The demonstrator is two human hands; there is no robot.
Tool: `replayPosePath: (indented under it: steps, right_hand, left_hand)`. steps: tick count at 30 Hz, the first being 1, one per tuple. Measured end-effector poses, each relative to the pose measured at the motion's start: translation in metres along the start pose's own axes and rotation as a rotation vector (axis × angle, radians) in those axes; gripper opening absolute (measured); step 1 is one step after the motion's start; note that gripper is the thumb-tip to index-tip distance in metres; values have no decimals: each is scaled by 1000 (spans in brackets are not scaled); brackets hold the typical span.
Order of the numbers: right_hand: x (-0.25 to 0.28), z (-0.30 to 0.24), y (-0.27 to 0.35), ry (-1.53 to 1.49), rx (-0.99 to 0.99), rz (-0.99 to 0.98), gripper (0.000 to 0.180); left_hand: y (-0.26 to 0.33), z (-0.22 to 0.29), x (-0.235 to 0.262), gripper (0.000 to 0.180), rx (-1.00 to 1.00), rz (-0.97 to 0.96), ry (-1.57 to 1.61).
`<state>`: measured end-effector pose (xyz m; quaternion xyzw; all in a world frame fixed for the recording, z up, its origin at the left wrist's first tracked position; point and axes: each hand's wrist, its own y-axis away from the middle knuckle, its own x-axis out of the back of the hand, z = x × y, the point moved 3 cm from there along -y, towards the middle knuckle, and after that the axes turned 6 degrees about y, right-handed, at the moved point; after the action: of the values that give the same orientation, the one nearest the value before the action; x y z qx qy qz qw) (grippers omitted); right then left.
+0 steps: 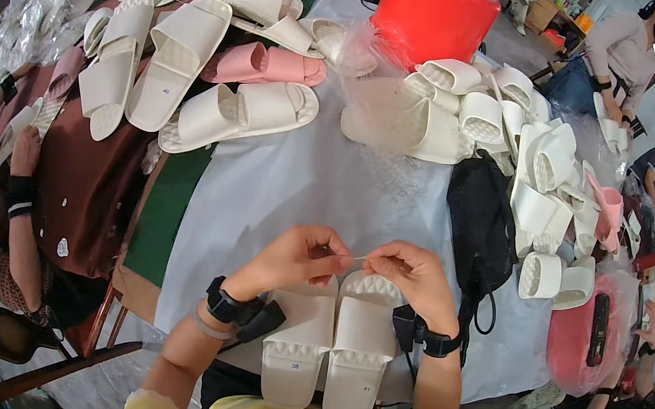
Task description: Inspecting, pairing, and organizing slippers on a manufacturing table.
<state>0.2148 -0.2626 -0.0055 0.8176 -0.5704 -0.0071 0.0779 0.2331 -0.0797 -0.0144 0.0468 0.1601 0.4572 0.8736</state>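
My left hand point(298, 258) and my right hand point(413, 277) are raised close together over the grey-white covered table. Their fingertips pinch a short, thin, whitish strand point(356, 258) stretched between them; its exact kind is too small to make out. Right below lies a pair of cream-white slippers side by side, the left slipper point(298, 336) and the right slipper point(361, 349), heels toward me. My fingers partly cover their toe ends. Each wrist wears a black strap with a small device.
White slippers point(180, 56) and a pink pair point(263, 66) lie at the left. More white slippers point(550, 157) are heaped at the right, beside a black cloth bag point(482, 219). A red round container point(433, 17) stands at the back. Co-workers sit or stand on both sides.
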Motion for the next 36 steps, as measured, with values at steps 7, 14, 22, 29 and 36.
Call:
replayPosePath:
  steps: [7, 14, 22, 29, 36]
  right_hand:
    - [-3, 0, 0, 18, -13, 37, 12]
    - [0, 0, 0, 56, -23, 39, 16]
    - [-1, -2, 0, 68, -55, 23, 17]
    - [-5, -3, 3, 111, -61, 13, 18]
    - [-4, -4, 3, 26, -72, 33, 17]
  left_hand:
    - [0, -5, -5, 11, 22, -32, 15]
    - [-2, -6, -3, 12, 34, -33, -4]
    - [-2, -5, -5, 14, 39, -3, 16]
    - [1, -7, -4, 16, -1, -15, -9]
    - [2, -4, -5, 18, -8, 14, -28]
